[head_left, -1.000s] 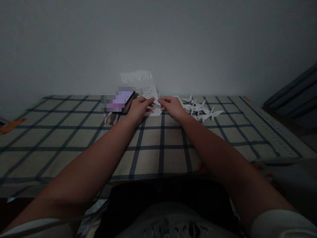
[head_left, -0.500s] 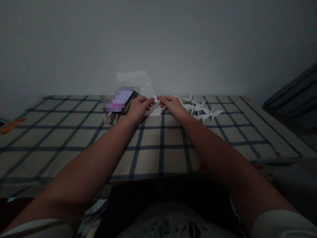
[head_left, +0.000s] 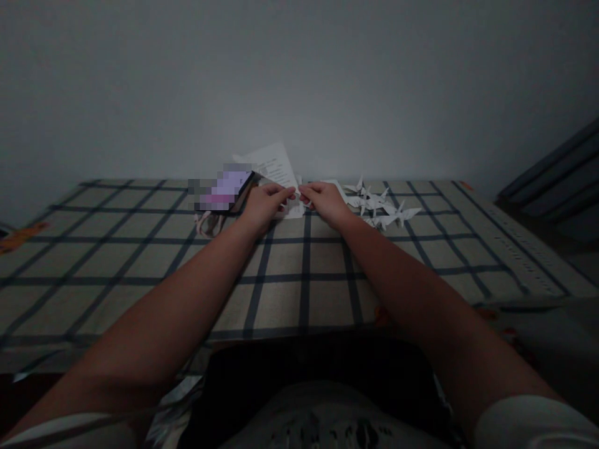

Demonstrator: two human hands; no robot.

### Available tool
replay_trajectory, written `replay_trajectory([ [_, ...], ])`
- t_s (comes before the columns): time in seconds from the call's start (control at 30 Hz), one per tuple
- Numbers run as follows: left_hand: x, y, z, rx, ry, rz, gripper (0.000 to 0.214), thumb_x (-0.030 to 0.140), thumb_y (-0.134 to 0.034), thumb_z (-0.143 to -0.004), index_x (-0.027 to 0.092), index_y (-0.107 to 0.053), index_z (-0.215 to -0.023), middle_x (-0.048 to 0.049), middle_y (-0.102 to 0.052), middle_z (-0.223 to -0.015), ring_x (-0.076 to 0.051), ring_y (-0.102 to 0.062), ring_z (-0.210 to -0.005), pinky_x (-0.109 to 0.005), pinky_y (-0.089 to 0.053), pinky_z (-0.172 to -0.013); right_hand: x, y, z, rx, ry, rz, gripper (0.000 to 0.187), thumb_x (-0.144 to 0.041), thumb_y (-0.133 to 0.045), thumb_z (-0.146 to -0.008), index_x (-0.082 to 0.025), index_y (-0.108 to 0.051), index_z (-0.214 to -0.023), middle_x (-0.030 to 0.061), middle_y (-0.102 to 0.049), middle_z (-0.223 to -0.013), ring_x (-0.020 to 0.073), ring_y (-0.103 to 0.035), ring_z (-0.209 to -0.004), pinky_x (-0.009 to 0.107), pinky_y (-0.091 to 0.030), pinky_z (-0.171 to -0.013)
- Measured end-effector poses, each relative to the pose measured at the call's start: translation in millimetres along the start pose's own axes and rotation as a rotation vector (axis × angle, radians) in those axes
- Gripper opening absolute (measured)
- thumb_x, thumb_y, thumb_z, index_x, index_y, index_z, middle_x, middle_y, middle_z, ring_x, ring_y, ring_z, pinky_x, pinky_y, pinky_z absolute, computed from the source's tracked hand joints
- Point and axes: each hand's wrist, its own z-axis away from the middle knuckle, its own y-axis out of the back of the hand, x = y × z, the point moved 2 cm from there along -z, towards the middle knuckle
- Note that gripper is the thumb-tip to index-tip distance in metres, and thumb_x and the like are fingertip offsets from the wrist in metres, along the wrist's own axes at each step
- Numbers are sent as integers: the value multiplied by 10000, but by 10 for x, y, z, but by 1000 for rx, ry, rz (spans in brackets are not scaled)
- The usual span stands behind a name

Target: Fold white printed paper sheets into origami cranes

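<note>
My left hand [head_left: 267,202] and my right hand [head_left: 325,198] are closed in pinches, fingertips almost meeting over the table. Both grip a white printed sheet of paper [head_left: 276,163], whose far part rises behind the fingers against the wall. Exactly where each thumb presses the paper is partly hidden. Just right of my right hand lie several folded white paper cranes [head_left: 381,204] in a cluster. Beside my left hand, a phone [head_left: 229,187] with a lit purple screen leans at a tilt, partly blurred out. More white paper [head_left: 292,211] shows below the hands.
A checked cloth [head_left: 281,299] covers the table, which meets a plain grey wall [head_left: 299,81]. A pinkish cord-like thing [head_left: 208,223] lies under the phone. Something orange [head_left: 23,238] is at the far left edge, and dark striped fabric [head_left: 556,168] stands at the right.
The raised part of the sheet has tipped and sunk slightly, its top corner shifting right. My fingertips have drawn a little closer together. The cranes and phone stay put.
</note>
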Motion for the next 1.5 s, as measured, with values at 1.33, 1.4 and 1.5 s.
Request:
replay_trajectory([
  [1.33, -51, -37, 3, -78, 100, 180, 335, 370, -810, -650, 145, -734, -886, -87, -745, -899, -123, -614, -614, -225, -449, -525, -126, 35, 23, 110, -10, -86, 120, -286, -599, -874, -171, -591, -843, -11, -613, -750, 94, -566, -686, 229, -458, -671],
  [1.4, -37, -45, 11, -72, 123, 189, 365, 392, -808, -657, 152, -731, -922, -86, -749, -930, -134, -642, -643, -218, -462, -518, -98, 37, 8, 103, 3, -65, 131, -288, -597, -877, -166, -602, -833, -11, -614, -733, 98, -571, -679, 239, -463, -682],
  [1.5, -34, -43, -1, -24, 117, 262, 379, 390, -814, -661, 148, -720, -937, -91, -749, -976, -149, -680, -717, -219, -496, -558, -76, 38, 2, 80, 22, -57, 143, -293, -599, -877, -157, -631, -846, -3, -631, -742, 101, -579, -684, 246, -468, -691],
])
